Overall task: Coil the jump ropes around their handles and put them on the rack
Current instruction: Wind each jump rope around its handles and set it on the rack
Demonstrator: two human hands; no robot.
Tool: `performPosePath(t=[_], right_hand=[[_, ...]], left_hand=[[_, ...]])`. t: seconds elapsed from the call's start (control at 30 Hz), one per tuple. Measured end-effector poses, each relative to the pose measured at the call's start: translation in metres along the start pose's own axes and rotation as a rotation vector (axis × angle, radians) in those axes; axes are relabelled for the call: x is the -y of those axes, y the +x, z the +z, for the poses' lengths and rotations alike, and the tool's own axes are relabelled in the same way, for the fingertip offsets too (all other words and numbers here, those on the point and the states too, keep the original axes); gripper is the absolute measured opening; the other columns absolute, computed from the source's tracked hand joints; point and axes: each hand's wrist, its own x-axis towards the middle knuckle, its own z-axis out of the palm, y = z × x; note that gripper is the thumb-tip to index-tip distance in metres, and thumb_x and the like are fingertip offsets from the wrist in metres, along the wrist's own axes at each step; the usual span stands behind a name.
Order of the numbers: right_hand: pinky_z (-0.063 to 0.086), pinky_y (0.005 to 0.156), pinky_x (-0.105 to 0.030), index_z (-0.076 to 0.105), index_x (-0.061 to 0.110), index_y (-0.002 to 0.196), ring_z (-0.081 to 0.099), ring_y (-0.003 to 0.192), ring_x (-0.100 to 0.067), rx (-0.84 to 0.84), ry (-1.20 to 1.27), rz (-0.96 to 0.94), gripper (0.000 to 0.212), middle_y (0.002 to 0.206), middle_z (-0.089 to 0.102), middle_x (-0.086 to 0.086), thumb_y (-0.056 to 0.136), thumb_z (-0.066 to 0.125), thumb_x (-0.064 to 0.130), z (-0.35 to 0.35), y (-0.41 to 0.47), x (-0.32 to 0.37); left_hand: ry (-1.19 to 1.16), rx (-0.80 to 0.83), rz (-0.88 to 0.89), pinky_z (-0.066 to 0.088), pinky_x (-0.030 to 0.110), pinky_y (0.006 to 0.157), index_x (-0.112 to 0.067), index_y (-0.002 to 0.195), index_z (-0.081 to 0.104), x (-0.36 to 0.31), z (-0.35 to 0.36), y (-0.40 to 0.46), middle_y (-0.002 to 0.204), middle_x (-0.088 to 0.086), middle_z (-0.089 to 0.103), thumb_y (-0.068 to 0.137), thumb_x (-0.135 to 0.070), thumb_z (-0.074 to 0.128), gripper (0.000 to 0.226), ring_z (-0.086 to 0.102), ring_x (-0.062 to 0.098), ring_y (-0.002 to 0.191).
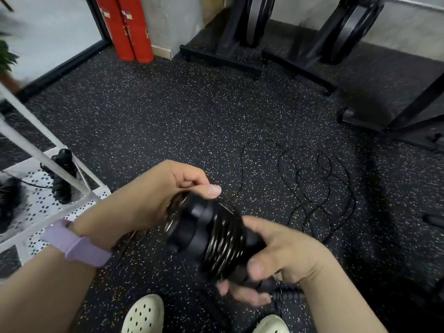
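1. Both hands grip one bundle of black plastic jump-rope handles (206, 239): left hand (153, 195) curled over its top, thumb pressing the coils; right hand (283, 258) wrapped round the lower end.
2. Uncoiled thin black cord (319, 186) trails on the speckled rubber floor (168, 121).
3. Advisable: keep turns taut and adjacent.
4. White perforated metal rack (40, 207) stands left.
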Motion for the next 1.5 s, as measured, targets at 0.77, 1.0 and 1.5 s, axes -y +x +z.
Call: performPosePath(t=[0.77,1.0,1.5], right_hand=[[0.055,0.06,-0.022,0.031,0.002,0.146,0.064,0.076,-0.015,-0.17,0.409,-0.532,0.059,0.11,0.062,-0.015,0.103,0.063,0.027,0.0,0.008,-0.002],[0.05,0.048,-0.024,0.057,0.004,0.124,0.059,0.061,-0.016,-0.455,0.27,-0.463,0.049,0.096,0.066,-0.015,0.088,0.081,0.028,-0.005,-0.001,0.003],[0.046,0.049,-0.028,0.062,0.004,0.126,0.055,0.066,-0.02,-1.03,0.166,-0.499,0.038,0.098,0.067,-0.017,0.092,0.07,0.02,-0.019,-0.014,0.018]], left_hand=[[-0.489,-0.181,-0.277,0.023,0.021,0.044,-0.032,0.057,0.068,-0.024,0.057,0.018,0.051,-0.012,0.039,0.107,-0.032,0.043,0.056,0.028,0.004,0.041],[-0.26,-0.221,-0.257,0.027,0.031,0.05,-0.034,0.062,0.067,-0.014,0.06,0.024,0.044,-0.017,0.043,0.107,-0.031,0.043,0.051,0.036,0.0,0.037],[0.819,-0.354,-0.052,0.046,0.028,0.052,-0.027,0.082,0.051,0.009,0.042,0.011,0.06,-0.006,0.056,0.103,-0.055,0.042,0.037,0.055,0.009,0.052]])
